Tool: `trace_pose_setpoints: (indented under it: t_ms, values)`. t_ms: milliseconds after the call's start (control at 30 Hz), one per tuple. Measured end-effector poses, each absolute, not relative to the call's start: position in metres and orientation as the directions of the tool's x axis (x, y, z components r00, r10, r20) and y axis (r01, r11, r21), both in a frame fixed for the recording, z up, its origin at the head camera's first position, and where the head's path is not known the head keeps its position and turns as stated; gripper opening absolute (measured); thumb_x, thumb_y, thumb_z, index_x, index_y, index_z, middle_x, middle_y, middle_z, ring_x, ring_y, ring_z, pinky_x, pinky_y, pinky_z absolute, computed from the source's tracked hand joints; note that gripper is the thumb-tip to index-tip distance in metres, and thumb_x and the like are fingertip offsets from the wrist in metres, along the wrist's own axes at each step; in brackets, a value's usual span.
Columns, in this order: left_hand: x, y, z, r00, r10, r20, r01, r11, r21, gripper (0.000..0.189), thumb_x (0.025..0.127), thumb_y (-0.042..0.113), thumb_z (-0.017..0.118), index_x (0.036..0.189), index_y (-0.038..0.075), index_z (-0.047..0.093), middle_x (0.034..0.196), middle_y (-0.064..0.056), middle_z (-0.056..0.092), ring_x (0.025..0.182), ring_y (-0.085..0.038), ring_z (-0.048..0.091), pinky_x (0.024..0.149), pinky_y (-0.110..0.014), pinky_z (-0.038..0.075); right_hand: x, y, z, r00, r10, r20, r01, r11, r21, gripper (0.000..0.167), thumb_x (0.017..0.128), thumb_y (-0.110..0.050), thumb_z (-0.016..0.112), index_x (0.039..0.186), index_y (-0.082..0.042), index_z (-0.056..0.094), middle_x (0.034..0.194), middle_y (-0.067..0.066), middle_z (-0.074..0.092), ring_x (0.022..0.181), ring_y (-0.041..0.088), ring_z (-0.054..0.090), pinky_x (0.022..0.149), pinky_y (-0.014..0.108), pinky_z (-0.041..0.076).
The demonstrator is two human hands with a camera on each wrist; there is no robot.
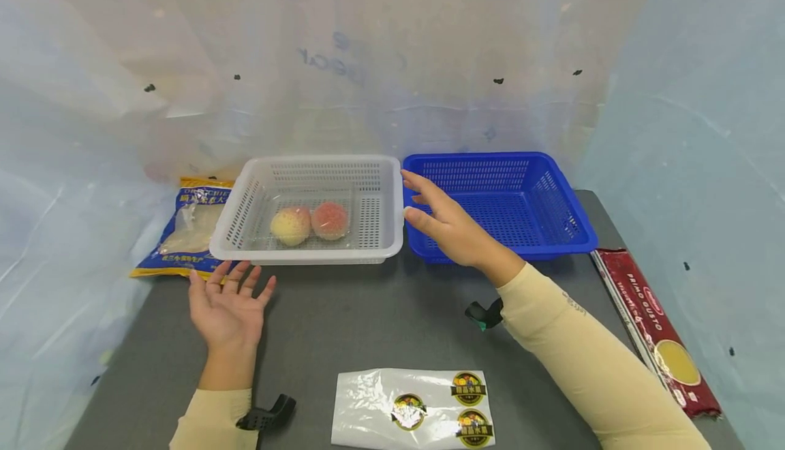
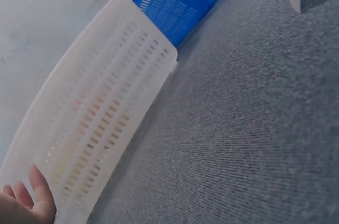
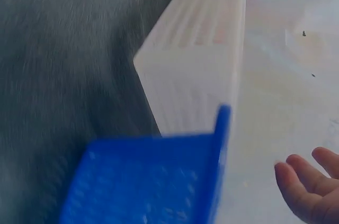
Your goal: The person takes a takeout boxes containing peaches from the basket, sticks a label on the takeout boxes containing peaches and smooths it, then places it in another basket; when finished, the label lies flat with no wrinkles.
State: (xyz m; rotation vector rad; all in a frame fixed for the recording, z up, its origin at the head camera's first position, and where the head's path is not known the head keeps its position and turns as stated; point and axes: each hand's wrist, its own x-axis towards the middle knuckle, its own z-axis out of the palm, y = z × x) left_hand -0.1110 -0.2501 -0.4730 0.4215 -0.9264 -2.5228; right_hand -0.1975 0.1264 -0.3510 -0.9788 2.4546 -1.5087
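Note:
Two peaches [image 1: 291,226] in a clear plastic box [image 1: 352,194] lie inside a white plastic basket [image 1: 319,257]. My left hand [image 1: 228,310], palm up and fingers spread, is just in front of that basket's near left corner. In the left wrist view its fingers [image 2: 41,189] show beside the slotted wall. Over the left rim of a blue plastic basket [image 1: 499,252] hangs my right hand [image 1: 450,225], its thumb and fingers apart and holding nothing. The right wrist view shows its fingertips [image 3: 288,173] above the blue rim.
A blue and yellow food bag [image 1: 184,232] lies left of the white basket. To the right is a red spaghetti pack [image 1: 653,327]. A white sheet with round stickers [image 1: 371,406] lies at the grey table's [image 1: 368,320] front. Plastic sheeting [image 1: 429,48] stands behind.

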Motion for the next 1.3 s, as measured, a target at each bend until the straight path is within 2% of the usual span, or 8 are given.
trace_pose_setpoints:
  t_ms: [200, 333, 467, 633, 733, 867, 1100, 1300]
  values:
    - [-0.116, -0.251, -0.472, -0.884, -0.438, -0.163, 0.278, -0.773, 0.57, 0.058, 0.11, 0.056, 0.05, 0.151, 0.016, 0.038, 0.148, -0.016, 0.047, 0.129, -0.035, 0.05, 0.104, -0.062, 0.049, -0.21, 0.102, -0.369, -0.825, -0.542, 0.159, -0.292, 0.17, -0.941, 0.121, 0.088, -0.097, 0.041, 0.175, -0.017, 0.017, 0.17, 0.016, 0.033, 0.152, 0.04, 0.04, 0.113, 0.066, 0.043]
    - [-0.117, -0.25, -0.473, -0.899, -0.405, -0.17, 0.27, -0.815, 0.514, 0.057, 0.111, 0.053, 0.051, 0.151, 0.015, 0.038, 0.147, -0.015, 0.048, 0.127, -0.035, 0.051, 0.103, -0.064, 0.05, -0.217, 0.084, -0.381, -0.848, -0.523, 0.089, -0.17, 0.108, -0.979, 0.124, 0.085, -0.1, 0.043, 0.175, -0.019, 0.019, 0.17, 0.014, 0.036, 0.152, 0.041, 0.041, 0.112, 0.064, 0.046]
    - [-0.118, -0.249, -0.476, -0.902, -0.408, -0.139, 0.287, -0.809, 0.513, 0.055, 0.11, 0.047, 0.056, 0.151, 0.013, 0.041, 0.142, -0.016, 0.051, 0.125, -0.035, 0.052, 0.102, -0.064, 0.051, -0.224, 0.065, -0.391, -0.867, -0.496, 0.051, -0.04, -0.033, -0.999, 0.108, 0.096, -0.089, 0.047, 0.174, -0.018, 0.023, 0.169, 0.017, 0.037, 0.153, 0.043, 0.038, 0.112, 0.063, 0.046]
    - [-0.124, -0.245, -0.475, -0.9, -0.415, -0.129, 0.309, -0.82, 0.482, 0.043, 0.11, 0.026, 0.064, 0.146, 0.01, 0.048, 0.121, -0.014, 0.058, 0.113, -0.036, 0.06, 0.096, -0.061, 0.058, -0.233, 0.042, -0.4, -0.89, -0.457, -0.012, 0.1, -0.168, -0.981, 0.086, 0.108, -0.067, 0.043, 0.174, -0.015, 0.022, 0.171, 0.024, 0.031, 0.156, 0.048, 0.029, 0.116, 0.069, 0.039]
    - [-0.129, -0.241, -0.472, -0.886, -0.446, -0.127, 0.315, -0.78, 0.541, 0.047, 0.109, 0.01, 0.066, 0.151, 0.006, 0.044, 0.119, -0.013, 0.058, 0.105, -0.034, 0.065, 0.086, -0.055, 0.064, -0.239, 0.027, -0.404, -0.903, -0.429, -0.036, 0.115, -0.161, -0.98, 0.084, 0.11, -0.064, 0.042, 0.174, -0.014, 0.019, 0.173, 0.023, 0.026, 0.158, 0.046, 0.024, 0.119, 0.072, 0.03]
    - [-0.135, -0.238, -0.472, -0.858, -0.499, -0.121, 0.332, -0.718, 0.612, 0.057, 0.105, -0.006, 0.066, 0.153, 0.003, 0.037, 0.12, -0.015, 0.06, 0.094, -0.03, 0.071, 0.075, -0.049, 0.066, -0.247, 0.01, -0.406, -0.927, -0.372, -0.038, 0.08, -0.098, -0.992, 0.083, 0.111, -0.062, 0.044, 0.174, -0.015, 0.018, 0.177, 0.015, 0.02, 0.161, 0.039, 0.018, 0.119, 0.075, 0.028]
    - [-0.14, -0.237, -0.474, -0.847, -0.524, -0.094, 0.375, -0.712, 0.594, 0.059, 0.102, -0.013, 0.066, 0.15, 0.002, 0.036, 0.12, -0.02, 0.058, 0.094, -0.03, 0.071, 0.077, -0.047, 0.066, -0.262, -0.01, -0.411, -0.946, -0.298, -0.128, 0.141, -0.025, -0.99, 0.098, 0.103, -0.076, 0.051, 0.176, -0.021, 0.016, 0.18, 0.007, 0.014, 0.162, 0.037, 0.017, 0.115, 0.072, 0.037]
    - [-0.143, -0.235, -0.474, -0.844, -0.528, -0.094, 0.406, -0.744, 0.531, 0.054, 0.102, -0.019, 0.061, 0.146, 0.0, 0.035, 0.109, -0.02, 0.057, 0.086, -0.03, 0.068, 0.072, -0.044, 0.066, -0.269, -0.016, -0.417, -0.923, -0.256, -0.287, 0.297, 0.0, -0.955, 0.121, 0.093, -0.076, 0.071, 0.177, -0.023, 0.002, 0.182, 0.007, 0.006, 0.162, 0.036, 0.02, 0.113, 0.066, 0.043]
